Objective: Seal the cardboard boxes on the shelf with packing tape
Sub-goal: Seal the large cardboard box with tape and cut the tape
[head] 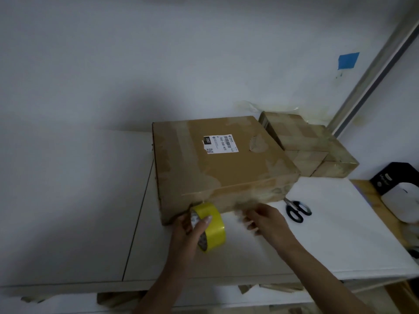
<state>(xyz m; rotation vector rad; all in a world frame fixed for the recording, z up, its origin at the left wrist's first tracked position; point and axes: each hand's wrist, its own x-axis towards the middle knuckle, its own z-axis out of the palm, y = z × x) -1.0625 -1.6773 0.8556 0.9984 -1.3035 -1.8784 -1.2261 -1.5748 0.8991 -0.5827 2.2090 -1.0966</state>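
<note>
Left hand (pixel 188 227) grips tape roll (pixel 215 224) beside box (pixel 226 168); right hand (pixel 265 219) near.

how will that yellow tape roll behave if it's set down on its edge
Likely to roll: the tape roll is a round ring and the shelf looks smooth and flat. Probably light and stiff, since the left hand holds it alone.

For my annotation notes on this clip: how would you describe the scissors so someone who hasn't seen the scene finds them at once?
Start at the large cardboard box bearing a white label, mid-shelf. Just off its near right corner, the scissors lie flat on the white shelf, right of the right hand. They alone have black loop handles.
</note>
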